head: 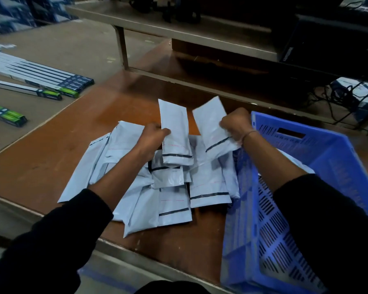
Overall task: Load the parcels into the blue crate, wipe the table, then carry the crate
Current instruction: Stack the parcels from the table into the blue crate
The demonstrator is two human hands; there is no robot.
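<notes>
I have a slim white plastic mailer parcel with a black seal strip pinched in my left hand, and a second white mailer parcel of the same kind gripped in my right hand, both lifted clear above the heap of white poly-bag parcels that lies on the brown wooden table. To load these well, I judge I should swing the right one over the near rim first and release it low so it lands flat, then bring the left across without dragging the heap. The blue perforated plastic crate stands at the table's right edge, touching the heap; inside it I can make out at least one white parcel, the rest being hidden behind my right sleeve.
</notes>
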